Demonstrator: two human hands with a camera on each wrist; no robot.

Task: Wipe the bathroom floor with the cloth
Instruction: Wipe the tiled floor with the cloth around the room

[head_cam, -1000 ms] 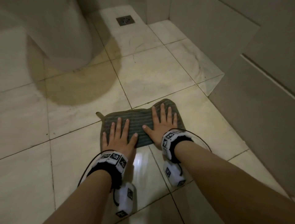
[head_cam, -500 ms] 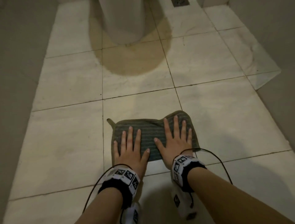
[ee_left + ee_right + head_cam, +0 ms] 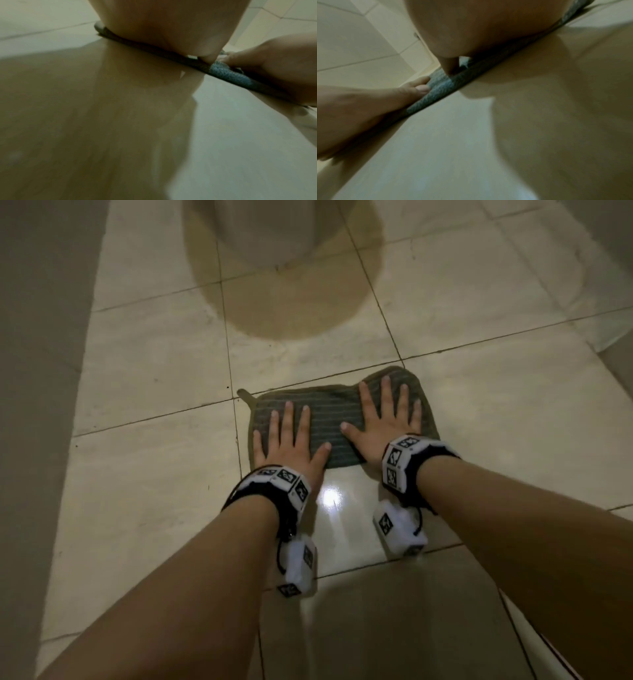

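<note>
A grey-green striped cloth (image 3: 329, 412) lies flat on the pale tiled floor (image 3: 154, 474), with a small loop at its far left corner. My left hand (image 3: 291, 436) presses flat on the cloth's left half, fingers straight and spread. My right hand (image 3: 387, 416) presses flat on its right half in the same way. In the left wrist view the cloth edge (image 3: 226, 74) runs under my palm, with the right hand's thumb (image 3: 240, 59) on it. The right wrist view shows the cloth edge (image 3: 440, 89) and my left thumb (image 3: 419, 88) lying on it.
The white toilet base (image 3: 263, 231) stands ahead at the top, with a darker patch of floor (image 3: 291, 296) before it. A wall (image 3: 37, 405) runs along the left side. Another wall or door (image 3: 613, 251) closes the right. A bright reflection (image 3: 330, 498) shines on the tile between my wrists.
Both hands have slid the cloth leftward across the tiles, away from the right-hand wall and towards the spot in front of the toilet base. Both palms stay flat on it.
</note>
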